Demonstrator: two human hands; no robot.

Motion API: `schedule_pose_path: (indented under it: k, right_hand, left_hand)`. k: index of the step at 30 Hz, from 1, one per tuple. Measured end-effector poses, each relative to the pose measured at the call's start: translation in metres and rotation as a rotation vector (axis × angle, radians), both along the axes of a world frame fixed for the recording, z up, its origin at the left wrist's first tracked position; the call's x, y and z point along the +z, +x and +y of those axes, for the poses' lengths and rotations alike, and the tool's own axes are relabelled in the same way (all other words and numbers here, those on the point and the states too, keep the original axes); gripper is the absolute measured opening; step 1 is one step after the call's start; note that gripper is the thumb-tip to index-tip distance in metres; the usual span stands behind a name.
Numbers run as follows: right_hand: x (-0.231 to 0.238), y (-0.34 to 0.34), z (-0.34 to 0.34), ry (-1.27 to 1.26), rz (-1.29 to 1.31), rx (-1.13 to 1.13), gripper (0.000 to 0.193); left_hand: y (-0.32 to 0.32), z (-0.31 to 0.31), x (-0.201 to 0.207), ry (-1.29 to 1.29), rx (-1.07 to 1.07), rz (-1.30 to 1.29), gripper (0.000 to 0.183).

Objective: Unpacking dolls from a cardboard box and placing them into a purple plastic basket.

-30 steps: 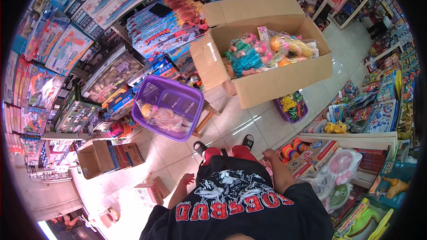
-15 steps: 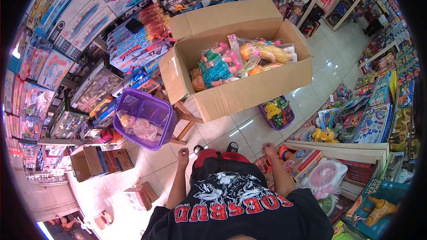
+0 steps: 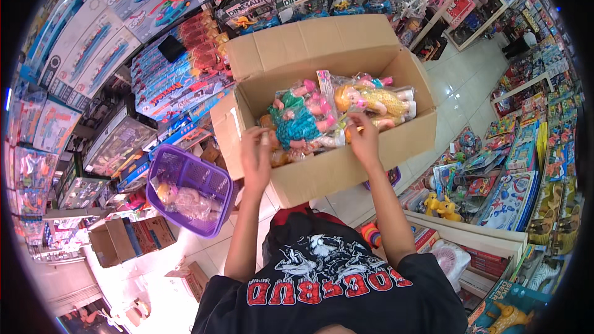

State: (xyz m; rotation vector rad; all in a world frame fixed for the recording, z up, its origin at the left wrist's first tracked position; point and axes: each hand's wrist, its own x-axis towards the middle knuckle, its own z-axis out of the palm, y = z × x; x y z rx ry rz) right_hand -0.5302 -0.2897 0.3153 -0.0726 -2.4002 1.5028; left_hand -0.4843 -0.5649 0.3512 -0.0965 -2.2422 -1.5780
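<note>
Reaching stage, I judge: dolls (image 3: 300,122) in box (image 3: 322,179).
Left hand (image 3: 253,159) loosely open; right hand (image 3: 364,141) curled, grip unclear from here. Next grasp likely calls for gathering loose wrap (image 3: 383,100).

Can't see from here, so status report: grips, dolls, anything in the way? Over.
Left grip by near left corner of carton; right grip over bagged dolls; both holds unclear. Dolls heaped inside. Possible obstacle: carton's near wall.

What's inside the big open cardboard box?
A teal-dressed doll and a yellow-dressed doll, both bagged, with parts of others showing. Whatever lies beneath them is covered.
</note>
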Motion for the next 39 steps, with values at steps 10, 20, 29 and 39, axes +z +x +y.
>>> schedule_pose_path:
  k: [10, 20, 29, 39]
  right_hand:
    - [-0.054, -0.093, -0.019, 0.4, -0.478, 0.336, 0.045]
    - [-0.038, -0.069, -0.03, 0.604, -0.377, 0.377, 0.058]
    - [0.048, 0.009, 0.02, 0.066, 0.153, 0.729, 0.034]
    - [0.042, 0.034, 0.08, -0.473, -0.294, 0.872, 0.035]
  left_hand:
    - [-0.071, 0.051, -0.053, -0.412, -0.435, -0.551, 0.06]
    - [-0.075, 0.098, -0.055, 0.691, -0.196, -1.001, 0.065]
    - [0.001, 0.147, 0.023, 1.14, 0.031, -0.607, 0.05]
    - [0.081, 0.175, 0.007, 0.911, 0.121, -0.376, 0.049]
